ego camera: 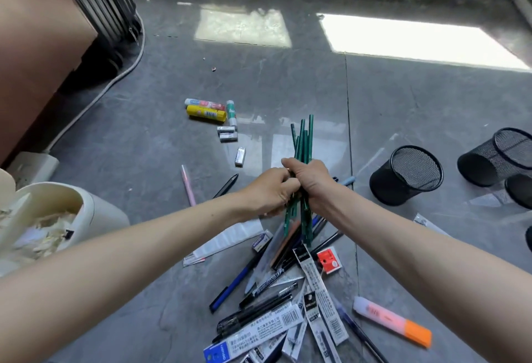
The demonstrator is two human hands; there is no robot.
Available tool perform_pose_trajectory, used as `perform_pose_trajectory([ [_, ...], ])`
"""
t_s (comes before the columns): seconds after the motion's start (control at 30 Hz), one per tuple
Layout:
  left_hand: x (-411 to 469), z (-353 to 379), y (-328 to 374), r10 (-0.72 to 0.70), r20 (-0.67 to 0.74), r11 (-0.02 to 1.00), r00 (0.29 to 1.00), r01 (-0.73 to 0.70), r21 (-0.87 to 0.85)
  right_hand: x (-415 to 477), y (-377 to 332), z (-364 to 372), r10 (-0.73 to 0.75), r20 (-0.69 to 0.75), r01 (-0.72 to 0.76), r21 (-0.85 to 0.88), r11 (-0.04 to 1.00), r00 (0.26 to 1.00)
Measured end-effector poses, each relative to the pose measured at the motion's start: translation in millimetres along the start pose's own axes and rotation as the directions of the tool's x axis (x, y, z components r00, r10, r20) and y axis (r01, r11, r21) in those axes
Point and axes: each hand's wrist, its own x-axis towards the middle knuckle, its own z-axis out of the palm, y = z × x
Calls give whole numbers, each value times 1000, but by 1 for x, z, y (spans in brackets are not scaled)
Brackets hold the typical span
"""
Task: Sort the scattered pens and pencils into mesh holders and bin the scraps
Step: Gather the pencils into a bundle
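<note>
The left hand (270, 192) and right hand (312, 182) both gripped a bundle of slim green wooden pencils (305, 138), held upright above the pile on the grey floor (144, 132). The step looked like gathering; next, the bundle would need carrying right to the nearest black mesh cylinder holder (403, 187).

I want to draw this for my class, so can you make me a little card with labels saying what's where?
Place: grey floor, seen from above
Hands: left grip and right grip hold one bundle of green pencils
Holders: black mesh holders on the right, nearest one empty
Bin: cream bin on the left, scraps inside
On floor: pile of pens and packets, pink highlighter, glue sticks
</note>
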Motion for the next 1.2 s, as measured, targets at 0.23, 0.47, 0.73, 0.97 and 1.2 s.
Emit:
perform_pose_trajectory([
  [0.23,11,-19,0,142,-35,988,989,-140,66,20,-16,-6,-195,-52,195,-11,981,979],
  [0.47,39,-23,-4,115,-240,983,964,-76,168,31,-27,17,-356,-65,358,10,934,932],
  [0.73,47,-30,-12,270,-238,941,933,-203,272,26,-13,24,-507,10,506,-86,858,862],
  [0.97,50,-32,-34,298,-172,923,939,-237,304,17,11,23,-592,18,573,-274,772,806],
  [1.2,57,-30,-32,300,-121,928,946,-261,265,17,9,19,-531,-8,515,-234,825,847],
])
